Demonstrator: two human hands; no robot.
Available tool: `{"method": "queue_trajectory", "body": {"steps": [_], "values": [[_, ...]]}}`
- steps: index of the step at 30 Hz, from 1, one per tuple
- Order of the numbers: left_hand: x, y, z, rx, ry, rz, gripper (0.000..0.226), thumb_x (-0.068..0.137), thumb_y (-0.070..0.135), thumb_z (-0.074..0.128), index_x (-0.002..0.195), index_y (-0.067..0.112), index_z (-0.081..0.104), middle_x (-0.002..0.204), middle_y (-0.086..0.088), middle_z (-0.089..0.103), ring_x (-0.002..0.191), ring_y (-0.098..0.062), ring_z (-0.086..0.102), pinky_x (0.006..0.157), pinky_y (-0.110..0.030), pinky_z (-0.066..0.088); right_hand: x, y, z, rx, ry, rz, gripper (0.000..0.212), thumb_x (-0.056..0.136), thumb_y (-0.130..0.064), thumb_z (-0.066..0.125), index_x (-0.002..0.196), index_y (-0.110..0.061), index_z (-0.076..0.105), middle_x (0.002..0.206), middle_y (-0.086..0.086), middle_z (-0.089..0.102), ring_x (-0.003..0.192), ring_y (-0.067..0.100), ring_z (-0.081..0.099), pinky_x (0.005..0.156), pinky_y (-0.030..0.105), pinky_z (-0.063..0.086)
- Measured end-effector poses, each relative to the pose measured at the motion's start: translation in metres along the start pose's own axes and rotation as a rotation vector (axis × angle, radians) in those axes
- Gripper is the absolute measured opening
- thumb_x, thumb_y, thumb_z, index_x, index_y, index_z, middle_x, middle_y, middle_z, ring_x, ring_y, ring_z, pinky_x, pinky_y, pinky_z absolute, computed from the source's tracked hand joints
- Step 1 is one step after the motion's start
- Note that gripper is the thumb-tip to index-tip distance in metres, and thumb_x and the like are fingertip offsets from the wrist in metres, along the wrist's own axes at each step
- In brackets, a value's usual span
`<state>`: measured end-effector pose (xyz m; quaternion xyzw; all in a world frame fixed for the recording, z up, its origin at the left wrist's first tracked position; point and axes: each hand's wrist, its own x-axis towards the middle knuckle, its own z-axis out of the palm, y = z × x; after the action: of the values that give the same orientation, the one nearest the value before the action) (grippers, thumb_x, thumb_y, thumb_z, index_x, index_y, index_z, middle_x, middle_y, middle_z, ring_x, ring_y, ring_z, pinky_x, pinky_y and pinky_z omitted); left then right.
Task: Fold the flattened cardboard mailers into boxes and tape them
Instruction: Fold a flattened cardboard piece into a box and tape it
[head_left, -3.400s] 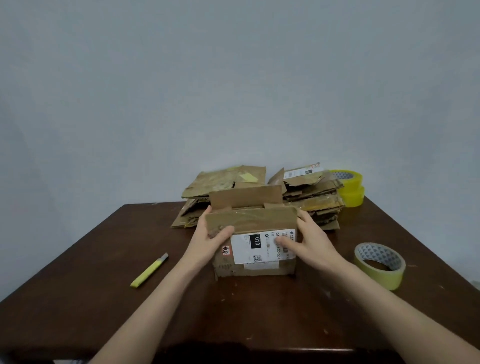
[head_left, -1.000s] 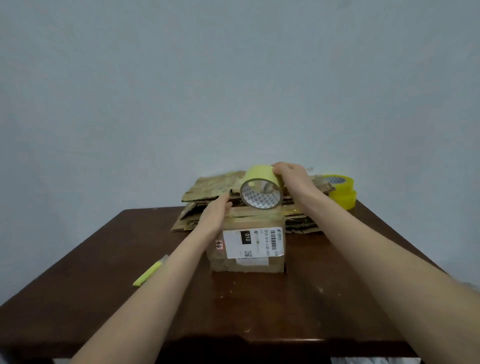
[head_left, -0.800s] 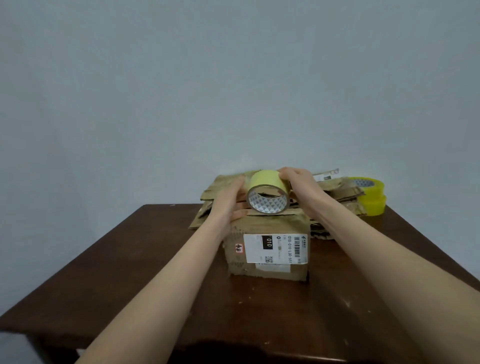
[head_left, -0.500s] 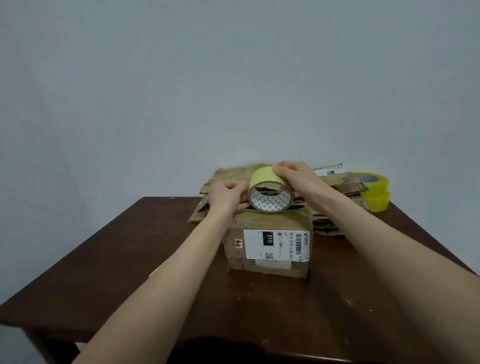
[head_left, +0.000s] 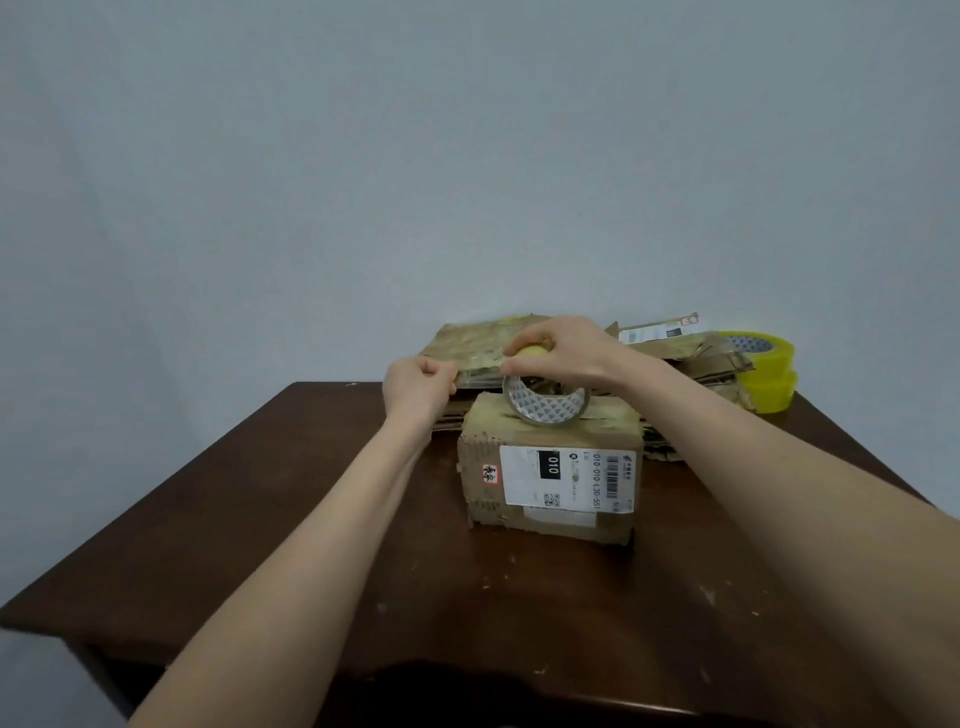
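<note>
Taping step: box folded, strip drawn out.
Your right hand grips the tape roll atop the box; your left hand, just left of the box, pinches the free end. Next, press it across the box top.

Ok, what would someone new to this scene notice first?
Probably the folded cardboard box with its white shipping label, standing in the middle of the dark wooden table. Over its top the right-hand grip holds a tape roll, while the left-hand grip pinches the strip drawn out to the left. Behind sit a stack of flattened mailers and, rear right, two bright yellow tape rolls.
</note>
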<state>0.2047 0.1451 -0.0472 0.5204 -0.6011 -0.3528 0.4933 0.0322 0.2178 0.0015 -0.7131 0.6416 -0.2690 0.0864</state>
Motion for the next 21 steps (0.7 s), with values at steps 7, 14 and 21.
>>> {"method": "queue_trajectory", "body": {"steps": [7, 14, 21], "values": [[0.0, -0.025, 0.0, -0.022, -0.023, -0.092, 0.041, 0.089, 0.019, 0.063, 0.051, 0.01, 0.054, 0.046, 0.001, 0.05, 0.04, -0.016, 0.038, 0.048, -0.022, 0.034, -0.003, 0.006, 0.003, 0.202, 0.094, 0.008, 0.034, 0.082, -0.047, 0.07, 0.103, -0.022, 0.062, 0.077, -0.018, 0.043, 0.068, -0.001, 0.039, 0.057, 0.023, 0.032], [0.006, -0.04, 0.002, 0.011, -0.039, -0.149, 0.041, 0.089, 0.017, 0.063, 0.05, 0.01, 0.052, 0.045, 0.001, 0.045, 0.038, -0.014, 0.034, 0.044, -0.018, 0.031, 0.003, 0.007, -0.002, -0.013, 0.026, 0.018, 0.024, 0.075, -0.049, 0.074, 0.089, -0.03, 0.075, 0.094, -0.011, 0.066, 0.089, 0.009, 0.055, 0.07, 0.025, 0.042], [-0.005, -0.068, 0.02, 0.205, -0.295, -0.225, 0.023, 0.095, 0.014, 0.051, 0.078, 0.009, 0.065, 0.06, -0.006, 0.056, 0.041, -0.018, 0.039, 0.039, -0.02, 0.028, -0.004, 0.009, 0.003, -0.001, 0.025, 0.002, 0.029, 0.088, -0.048, 0.061, 0.107, -0.03, 0.071, 0.122, -0.003, 0.062, 0.113, 0.017, 0.053, 0.096, 0.038, 0.045]]}}
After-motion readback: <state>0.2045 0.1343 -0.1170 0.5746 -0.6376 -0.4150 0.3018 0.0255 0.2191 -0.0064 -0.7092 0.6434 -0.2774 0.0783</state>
